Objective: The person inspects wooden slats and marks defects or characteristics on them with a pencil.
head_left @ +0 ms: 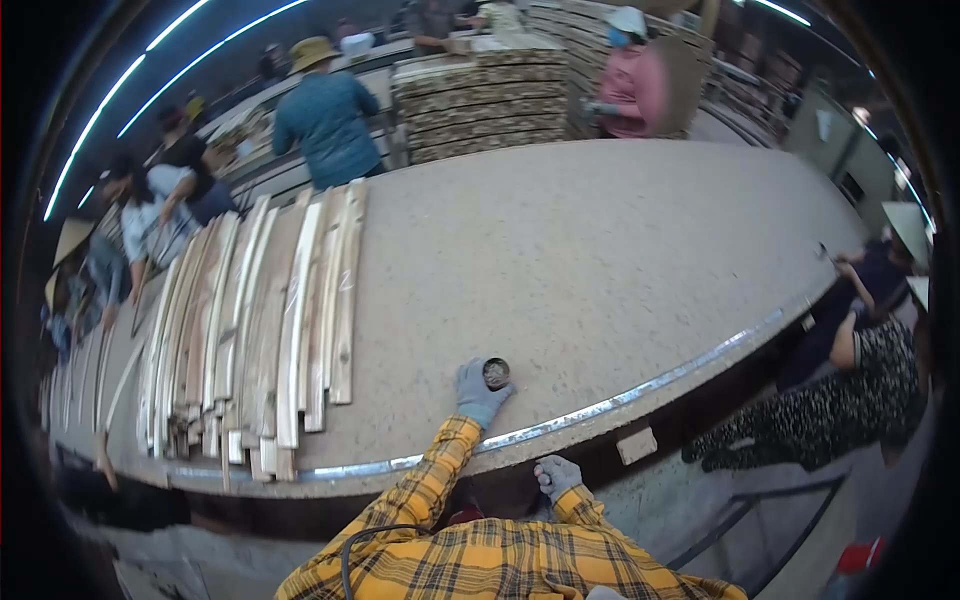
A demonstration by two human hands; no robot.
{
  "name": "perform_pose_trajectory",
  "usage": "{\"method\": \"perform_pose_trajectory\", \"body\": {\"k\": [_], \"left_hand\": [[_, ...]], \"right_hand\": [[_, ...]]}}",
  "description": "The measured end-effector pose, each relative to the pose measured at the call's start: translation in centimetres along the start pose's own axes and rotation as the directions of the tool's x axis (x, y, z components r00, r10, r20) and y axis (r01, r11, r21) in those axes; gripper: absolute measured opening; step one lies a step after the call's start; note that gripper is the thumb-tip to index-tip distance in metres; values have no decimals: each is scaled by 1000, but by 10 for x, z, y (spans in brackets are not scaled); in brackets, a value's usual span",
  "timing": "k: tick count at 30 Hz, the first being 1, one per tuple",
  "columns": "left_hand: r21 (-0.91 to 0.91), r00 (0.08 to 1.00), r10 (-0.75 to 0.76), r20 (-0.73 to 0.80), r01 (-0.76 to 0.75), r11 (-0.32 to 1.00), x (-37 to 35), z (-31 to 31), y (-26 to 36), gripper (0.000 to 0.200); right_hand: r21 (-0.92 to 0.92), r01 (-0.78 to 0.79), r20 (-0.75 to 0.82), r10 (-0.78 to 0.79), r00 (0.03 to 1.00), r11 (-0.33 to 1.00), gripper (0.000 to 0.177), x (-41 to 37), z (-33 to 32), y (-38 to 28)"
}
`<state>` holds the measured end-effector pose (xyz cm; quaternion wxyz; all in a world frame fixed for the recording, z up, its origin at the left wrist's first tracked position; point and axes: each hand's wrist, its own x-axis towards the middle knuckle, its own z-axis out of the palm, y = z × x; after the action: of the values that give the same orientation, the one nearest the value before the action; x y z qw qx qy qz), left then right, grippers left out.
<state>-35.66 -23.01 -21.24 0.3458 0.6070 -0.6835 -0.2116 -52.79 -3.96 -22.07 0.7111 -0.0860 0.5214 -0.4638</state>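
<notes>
My left hand, in a grey glove, is wrapped round a small round dark container on the large table. Greyish contents show in its open top. My right hand, also gloved, is closed just off the table's near edge; what it holds, if anything, is too small to make out. To the left of my left hand lie several long wooden strips, side by side, some with chalk-like marks.
A metal strip runs along the near edge. Behind the table are stacked boards, a person in blue and a person in pink. Several people stand at the left; others are at the right, one in patterned clothing.
</notes>
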Motion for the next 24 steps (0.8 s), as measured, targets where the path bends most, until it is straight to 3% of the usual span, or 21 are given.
{"method": "perform_pose_trajectory", "body": {"k": [3, 5, 6, 7, 10, 13, 16, 20, 21, 24], "left_hand": [[28, 1000, -18, 19, 18, 999, -1, -2, 5, 68], [37, 999, -30, -38, 32, 999, -4, 1, -1, 66], [41, 999, -1, -50, 4, 999, -7, 3, -4, 65], [45, 998, 27, -53, -25, 999, -14, 5, -4, 65], [-47, 995, -66, -81, 62, 997, -29, 6, -2, 63], [-72, 989, -78, -128, 70, 995, -37, 2, 3, 61], [11, 987, -54, -153, 56, 998, -33, 1, 12, 59], [80, 979, -80, -189, 96, 992, -33, -1, 19, 58], [83, 968, -109, -225, 130, 988, -35, -1, 21, 58], [49, 989, -80, -128, 87, 995, -31, -6, 17, 56]], "right_hand": [[19, -53, 78, 51, 996, 998, 21, -10, -11, -5], [3, -56, -24, 56, 998, 998, 18, -14, -22, -11], [80, -12, -75, 18, 997, 997, 14, -6, -25, -16], [144, 56, -78, -45, 996, 988, 8, 4, -27, -26], [109, 10, -25, -7, 1000, 994, 4, 25, -41, -34], [198, -61, 39, 54, 998, 978, 7, 24, -50, -37], [495, -167, 0, 193, 981, 852, 5, 34, -50, -38], [505, -170, -49, 225, 973, 846, 9, 47, -50, -35], [552, -225, -31, 290, 957, 803, 9, 48, -58, -29], [559, -429, 66, 478, 876, 709, 12, 94, -93, 2]]}}
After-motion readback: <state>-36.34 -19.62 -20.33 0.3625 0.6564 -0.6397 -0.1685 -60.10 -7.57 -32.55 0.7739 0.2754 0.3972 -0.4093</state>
